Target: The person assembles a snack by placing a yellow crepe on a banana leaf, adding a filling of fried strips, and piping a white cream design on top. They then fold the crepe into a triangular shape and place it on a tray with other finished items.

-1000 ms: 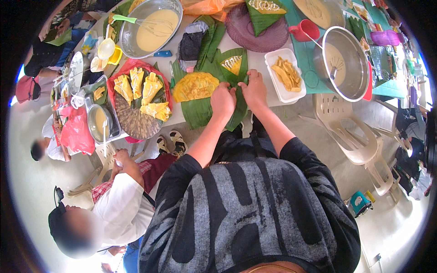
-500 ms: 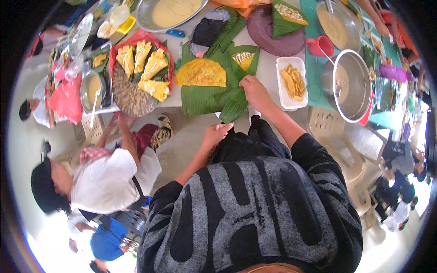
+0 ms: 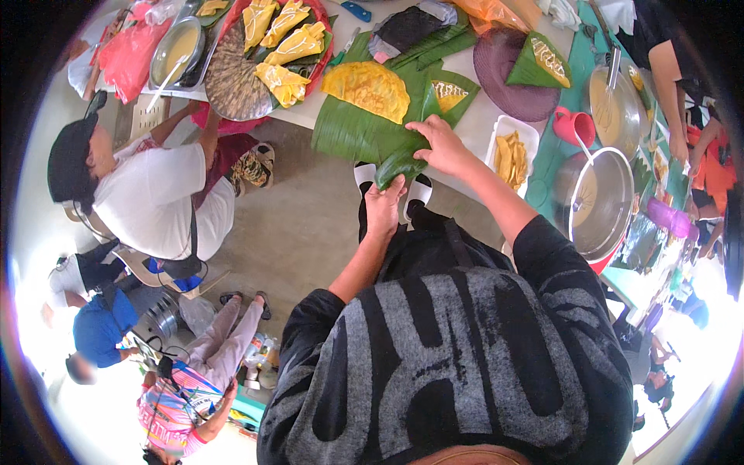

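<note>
My left hand [image 3: 385, 208] is closed round the lower end of a banana leaf strip [image 3: 399, 166] at the table's front edge. Fingers of my right hand [image 3: 443, 146] are pinched on the same strip higher up, their tips partly hidden. Under and beyond the strip a wider banana leaf [image 3: 339, 130] lies flat, bearing a folded yellow crepe [image 3: 366, 87]. Just past my right fingers sits a smaller yellow crepe with white drizzle [image 3: 449, 94], partly wrapped in leaf.
To the right stand a white foam tray [image 3: 532, 145] of yellow strips, a purple plate [image 3: 490, 74] with a leaf-wrapped piece, a red mug [image 3: 573, 128] and a steel pot [image 3: 572, 174]. Leftward are a round tray [image 3: 232, 91] of rolled crepes and a person in a white shirt [image 3: 151, 182].
My left hand has risen toward the table with the leaf's end, which looks more bunched. My right hand stays on the leaf. The whole view has swung, shifting the table up and right.
</note>
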Demonstrator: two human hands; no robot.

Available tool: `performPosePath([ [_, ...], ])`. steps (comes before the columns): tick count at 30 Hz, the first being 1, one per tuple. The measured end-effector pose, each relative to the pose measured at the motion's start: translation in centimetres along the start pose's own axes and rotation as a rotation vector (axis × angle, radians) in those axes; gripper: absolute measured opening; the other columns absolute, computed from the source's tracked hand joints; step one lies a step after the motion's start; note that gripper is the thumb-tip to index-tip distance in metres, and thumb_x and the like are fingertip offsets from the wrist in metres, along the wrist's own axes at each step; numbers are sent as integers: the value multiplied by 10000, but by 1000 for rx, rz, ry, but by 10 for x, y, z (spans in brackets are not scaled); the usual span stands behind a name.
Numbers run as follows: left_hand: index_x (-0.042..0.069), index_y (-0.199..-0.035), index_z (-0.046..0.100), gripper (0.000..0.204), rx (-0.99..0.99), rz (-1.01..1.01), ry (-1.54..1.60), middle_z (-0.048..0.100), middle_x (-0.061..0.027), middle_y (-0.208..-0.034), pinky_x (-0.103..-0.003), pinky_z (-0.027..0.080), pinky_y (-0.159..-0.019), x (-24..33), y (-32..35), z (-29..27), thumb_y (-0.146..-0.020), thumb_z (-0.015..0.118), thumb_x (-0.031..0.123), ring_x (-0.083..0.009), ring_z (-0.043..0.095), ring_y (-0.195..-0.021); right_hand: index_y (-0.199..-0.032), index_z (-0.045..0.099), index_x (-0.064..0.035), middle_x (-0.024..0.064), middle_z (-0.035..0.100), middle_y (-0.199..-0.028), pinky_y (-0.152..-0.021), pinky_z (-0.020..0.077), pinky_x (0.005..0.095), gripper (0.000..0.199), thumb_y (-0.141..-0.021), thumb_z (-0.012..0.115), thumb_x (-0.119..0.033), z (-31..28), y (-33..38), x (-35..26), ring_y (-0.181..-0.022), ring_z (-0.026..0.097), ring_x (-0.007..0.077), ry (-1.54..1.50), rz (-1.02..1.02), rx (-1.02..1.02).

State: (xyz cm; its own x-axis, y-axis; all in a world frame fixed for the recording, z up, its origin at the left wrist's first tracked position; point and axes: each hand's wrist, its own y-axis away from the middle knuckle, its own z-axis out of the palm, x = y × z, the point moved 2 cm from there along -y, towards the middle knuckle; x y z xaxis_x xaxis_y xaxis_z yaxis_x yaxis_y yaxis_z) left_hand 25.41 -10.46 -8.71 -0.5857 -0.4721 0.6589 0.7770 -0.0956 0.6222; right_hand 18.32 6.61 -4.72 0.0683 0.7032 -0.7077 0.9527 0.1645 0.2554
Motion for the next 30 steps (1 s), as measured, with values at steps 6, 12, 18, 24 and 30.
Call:
performPosePath([
  [6,89,-1000,592,157,-109,76,138,615,-2,-947,-306,465,-734,-6,-2,1,-848,613,57,-134,569,-858,-1104,537,-62,126,472,-1030,-809,438,358,406,-731,694,-81,-3,-9,12,-908,531,289,-50,-26,-65],
  [12,112,-1010,569,165,-96,-101,319,616,9,-935,-283,431,-693,-3,-1,14,-874,611,197,-141,558,-856,-1052,538,-55,159,571,-903,-801,441,395,310,-776,655,-136,-12,-12,8,-895,568,323,-103,-3,-133],
  [18,128,-937,570,180,8,-245,436,615,7,-883,-276,419,-662,-16,-6,10,-861,632,279,-126,555,-815,-1040,523,-70,143,603,-847,-721,440,387,263,-808,621,-143,-16,-11,0,-813,582,311,-199,46,-127],
  [24,96,-942,538,183,175,-271,281,584,-31,-755,-276,439,-566,-25,-10,6,-852,645,215,-157,565,-663,-968,563,-91,105,604,-855,-724,433,381,205,-766,600,-77,-14,-12,12,-811,572,288,-250,-91,-156],
  [30,73,-1161,350,388,280,29,-44,583,-64,-761,-230,432,-476,-11,-3,18,-871,605,118,-150,581,-559,-1024,610,-150,68,554,-930,-881,389,359,403,-692,502,51,-23,-3,10,-962,496,269,-102,-228,-283],
])
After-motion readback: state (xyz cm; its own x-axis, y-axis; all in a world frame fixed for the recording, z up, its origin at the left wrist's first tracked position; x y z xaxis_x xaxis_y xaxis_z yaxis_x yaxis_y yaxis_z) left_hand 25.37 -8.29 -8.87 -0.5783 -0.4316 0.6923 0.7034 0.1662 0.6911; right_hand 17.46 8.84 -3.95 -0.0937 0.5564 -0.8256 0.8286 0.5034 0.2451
